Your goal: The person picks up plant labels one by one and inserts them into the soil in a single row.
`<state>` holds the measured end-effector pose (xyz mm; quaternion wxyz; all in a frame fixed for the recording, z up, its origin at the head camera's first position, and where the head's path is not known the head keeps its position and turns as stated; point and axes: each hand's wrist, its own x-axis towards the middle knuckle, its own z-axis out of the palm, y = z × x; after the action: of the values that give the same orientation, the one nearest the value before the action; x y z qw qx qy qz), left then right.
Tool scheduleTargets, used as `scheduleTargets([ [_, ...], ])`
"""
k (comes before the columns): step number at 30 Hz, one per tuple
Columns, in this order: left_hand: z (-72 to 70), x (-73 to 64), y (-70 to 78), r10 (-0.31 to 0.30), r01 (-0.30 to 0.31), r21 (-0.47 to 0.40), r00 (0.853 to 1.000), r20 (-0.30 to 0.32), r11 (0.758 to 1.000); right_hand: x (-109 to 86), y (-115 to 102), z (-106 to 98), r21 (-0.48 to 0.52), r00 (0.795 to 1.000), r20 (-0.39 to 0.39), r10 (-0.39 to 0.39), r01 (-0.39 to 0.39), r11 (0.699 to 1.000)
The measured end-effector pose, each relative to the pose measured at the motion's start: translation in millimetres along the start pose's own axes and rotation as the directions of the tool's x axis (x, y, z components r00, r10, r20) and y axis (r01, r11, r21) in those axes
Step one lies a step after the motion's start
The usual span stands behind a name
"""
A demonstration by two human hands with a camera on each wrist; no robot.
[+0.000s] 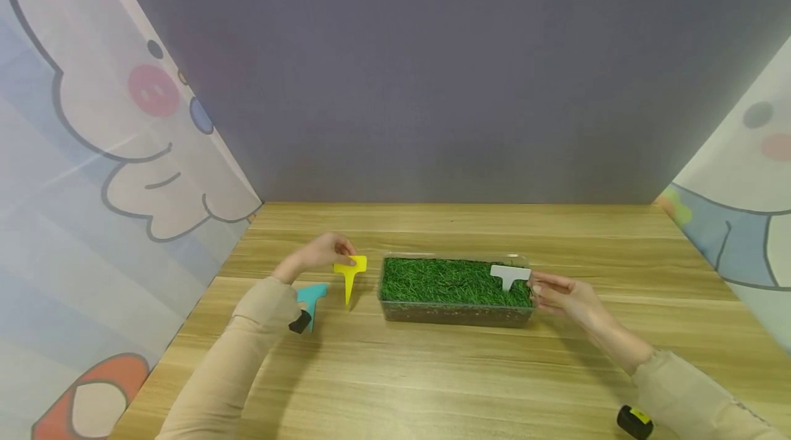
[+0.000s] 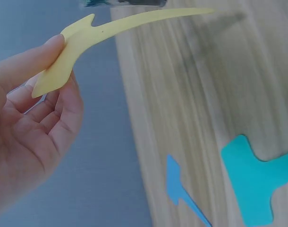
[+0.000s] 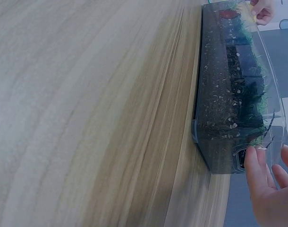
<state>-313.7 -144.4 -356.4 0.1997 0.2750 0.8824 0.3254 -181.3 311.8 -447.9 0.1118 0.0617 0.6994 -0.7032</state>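
One yellow label (image 1: 349, 276) pinched in left hand (image 1: 318, 252), straight-fingered right hand (image 1: 572, 300) touching planter (image 1: 457, 316). I'd keep the label point-down.

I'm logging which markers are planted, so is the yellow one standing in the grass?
No, the left hand holds the yellow marker over the table, left of the grass-filled box.

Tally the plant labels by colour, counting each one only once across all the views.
Yellow label: 1
White label: 1
Teal label: 1
Blue label: 1
Total visible: 4
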Motion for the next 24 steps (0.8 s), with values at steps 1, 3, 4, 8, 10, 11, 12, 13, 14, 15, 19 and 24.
scheduleTargets([
  [1,-0.7,-0.9,1.3,0.004,-0.004,-0.003,1.000,-0.003,1.000,0.1,0,0,0.001,1.000,0.000,0.001,-0.001,1.000],
  [3,-2.2,-2.3,3.8,0.009,-0.009,-0.010,1.000,-0.011,1.000,0.3,0,0,0.004,1.000,0.000,0.000,0.000,1.000],
  [4,-3.0,-3.1,5.3,0.005,-0.006,-0.014,1.000,-0.017,1.000,0.5,1,0,0.007,1.000,0.000,0.000,0.000,1.000],
  [8,-6.0,-6.0,12.6,-0.005,0.004,-0.025,0.999,-0.039,1.000,1.2,1,0,0.019,1.000,0.005,-0.004,0.004,1.000],
  [10,-7.4,-7.1,16.3,-0.002,0.001,-0.027,0.999,-0.053,1.000,1.4,2,0,0.021,1.000,0.006,-0.005,0.005,1.000],
  [11,-8.0,-7.6,18.3,0.003,-0.004,-0.027,0.998,-0.060,1.000,1.4,2,0,0.018,1.000,0.008,-0.006,0.006,1.000],
  [12,-8.7,-8.2,20.3,0.004,-0.006,-0.026,0.998,-0.068,1.000,1.5,2,0,0.015,1.000,0.006,-0.006,0.006,1.000],
  [13,-9.3,-8.9,22.5,0.005,-0.007,-0.023,0.997,-0.076,1.000,1.7,2,0,0.009,1.000,-0.003,-0.001,0.001,1.000],
  [14,-9.9,-9.3,24.3,0.008,-0.009,-0.020,0.996,-0.084,1.000,2.0,3,0,0.006,1.000,-0.011,0.006,-0.006,1.000],
  [15,-10.5,-9.9,26.7,0.010,-0.012,-0.021,0.996,-0.090,1.000,2.1,3,0,0.001,1.000,-0.009,0.004,-0.004,1.000],
  [19,-12.5,-11.3,36.3,0.009,-0.012,-0.030,0.994,-0.111,0.999,4.3,5,0,-0.011,0.999,-0.036,0.022,-0.022,1.000],
  [24,-14.3,-11.1,46.1,0.036,-0.038,-0.012,0.990,-0.138,0.999,4.6,6,-1,-0.006,0.999,-0.031,0.014,-0.015,1.000],
])
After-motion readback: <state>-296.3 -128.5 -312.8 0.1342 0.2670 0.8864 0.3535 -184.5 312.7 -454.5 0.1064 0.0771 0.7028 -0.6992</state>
